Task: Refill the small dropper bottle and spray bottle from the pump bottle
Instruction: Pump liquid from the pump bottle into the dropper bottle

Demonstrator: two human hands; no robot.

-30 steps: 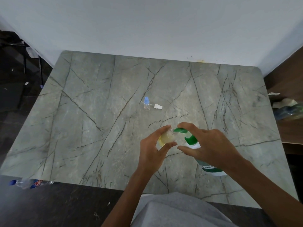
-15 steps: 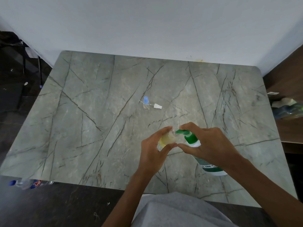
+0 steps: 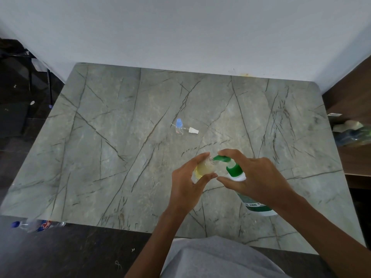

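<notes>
- The bench (image 3: 120,157), grey stone with dark veins, carried everything. The work sat toward its 5 o'clock side.
- The pump bottle (image 3: 235,172), white with a green collar and head, stood at 3 o'clock of the bottle being filled. Its head had come back up after being pushed down half a second before. One stroke had gone in, and I judged the pump was recharging for another.
- The right hand (image 3: 259,177) kept its grip on the pump bottle, with the forefinger curled over the head and the thumb below the collar.
- The left hand (image 3: 186,183) had not moved, its grip narrow around the spray bottle.
- The spray bottle (image 3: 203,168), probably that one since its top was off, held its open neck right at the green nozzle. It was clear plastic with pale yellow liquid inside. Fingers hid the level.
- The dropper bottle (image 3: 179,127) stood at 11 o'clock of the hands, well apart and untouched, blue cap on. It looked nearly empty, so its refill was not yet done.
- A white spray head (image 3: 193,130) lay just beside it at 3 o'clock.
</notes>
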